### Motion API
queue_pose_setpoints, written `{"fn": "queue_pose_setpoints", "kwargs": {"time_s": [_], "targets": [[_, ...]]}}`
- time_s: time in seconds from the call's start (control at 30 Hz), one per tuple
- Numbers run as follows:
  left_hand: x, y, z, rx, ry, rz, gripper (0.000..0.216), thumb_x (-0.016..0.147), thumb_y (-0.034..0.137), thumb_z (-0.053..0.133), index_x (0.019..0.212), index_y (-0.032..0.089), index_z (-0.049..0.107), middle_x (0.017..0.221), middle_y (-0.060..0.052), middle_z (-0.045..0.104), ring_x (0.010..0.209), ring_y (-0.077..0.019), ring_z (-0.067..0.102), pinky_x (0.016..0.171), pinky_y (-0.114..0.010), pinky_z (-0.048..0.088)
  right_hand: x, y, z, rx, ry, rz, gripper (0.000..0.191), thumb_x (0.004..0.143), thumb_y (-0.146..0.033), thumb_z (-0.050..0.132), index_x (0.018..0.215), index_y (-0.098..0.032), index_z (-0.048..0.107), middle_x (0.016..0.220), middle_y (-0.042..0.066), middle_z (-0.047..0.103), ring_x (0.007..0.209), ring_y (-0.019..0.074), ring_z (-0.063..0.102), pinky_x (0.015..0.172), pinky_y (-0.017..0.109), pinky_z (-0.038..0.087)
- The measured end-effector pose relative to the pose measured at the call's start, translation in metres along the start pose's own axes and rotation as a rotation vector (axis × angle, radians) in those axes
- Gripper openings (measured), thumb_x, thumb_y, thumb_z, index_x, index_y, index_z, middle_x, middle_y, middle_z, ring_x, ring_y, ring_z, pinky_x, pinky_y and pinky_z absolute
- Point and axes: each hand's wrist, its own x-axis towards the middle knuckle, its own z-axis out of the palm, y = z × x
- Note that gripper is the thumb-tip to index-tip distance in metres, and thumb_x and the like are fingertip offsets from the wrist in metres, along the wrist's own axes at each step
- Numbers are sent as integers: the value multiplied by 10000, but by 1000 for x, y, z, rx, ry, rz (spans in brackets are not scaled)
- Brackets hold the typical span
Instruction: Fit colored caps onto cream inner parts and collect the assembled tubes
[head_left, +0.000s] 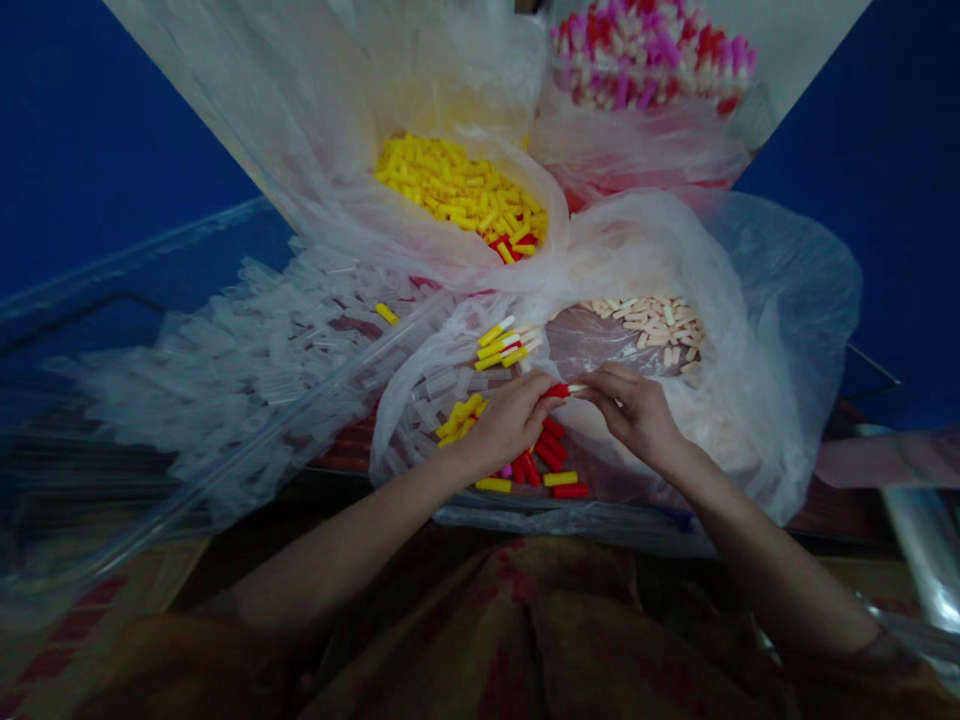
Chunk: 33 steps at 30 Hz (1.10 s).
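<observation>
My left hand (pixel 517 415) pinches a small red plastic tube (pixel 556 391). With closed fingertips, my right hand (pixel 630 405) holds a thin pale stick-like piece (pixel 577 388) whose other end meets the red tube. Just beyond my left hand lie several yellow tubes with white or pale ends (pixel 499 345). Loose red tubes (pixel 551 445) and yellow tubes (pixel 457 420) surround that hand and are partly hidden by it. Past my right hand, small pale pieces (pixel 667 325) are scattered in an open clear plastic bag (pixel 697 250).
A bag of yellow tubes (pixel 457 190) stands open at the back. Clear tubes or caps (pixel 300 320) are heaped at left. Behind, at right, a clear container holds pink, red and white pieces (pixel 652 50). A metal bar (pixel 922 550) is at the right edge.
</observation>
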Motion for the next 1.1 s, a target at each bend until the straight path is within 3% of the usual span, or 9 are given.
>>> {"fn": "queue_pose_setpoints", "kwargs": {"time_s": [0.37,0.53,0.6,0.67,0.8,0.97,1.1], "targets": [[-3,-1,5,274,-125,-17,153,892,98,431,917,140,576,884,-81,648,860,-206,615,754,-296,459,0,5,8,-26,-114,-65,209,931,-165,482,920,-160,690,804,74,678,745,164,620,687,264,464],[8,-13,-7,355,-114,-69,200,947,212,427,1003,142,606,938,-88,653,894,-223,619,776,-314,466,21,43,0,118,-217,102,280,955,-366,487,987,-196,707,835,43,695,750,168,626,695,266,454],[20,-21,-20,439,-39,-159,230,955,241,419,1039,146,610,1000,-96,649,943,-237,613,809,-330,465,35,75,-12,-45,-143,195,330,966,-375,443,978,-183,711,845,61,685,785,192,614,734,292,449],[33,-31,-31,565,23,-274,251,950,228,408,1065,144,614,1048,-111,631,977,-256,602,827,-346,463,48,109,-25,-372,-103,266,300,943,-293,457,956,-144,716,897,115,663,863,238,584,809,339,431],[49,-55,-41,742,16,-397,288,950,235,395,1101,118,610,1121,-165,569,1035,-311,570,828,-391,467,63,156,-35,-785,-219,300,322,873,-116,436,1087,-88,675,1113,197,592,1011,299,497,877,401,392],[42,-66,-41,745,-16,-392,288,947,250,417,1163,143,574,1179,-162,496,1033,-301,556,821,-392,475,69,167,-24,-918,-294,343,295,883,-108,430,1075,-50,647,1116,236,573,1042,323,451,825,401,381],[25,-55,-42,672,-11,-224,277,935,216,435,1147,143,599,1135,-146,500,1076,-284,517,916,-406,449,67,161,-22,-937,-253,379,269,909,-202,465,1045,-72,659,1093,226,598,1070,345,452,812,409,381]]}}
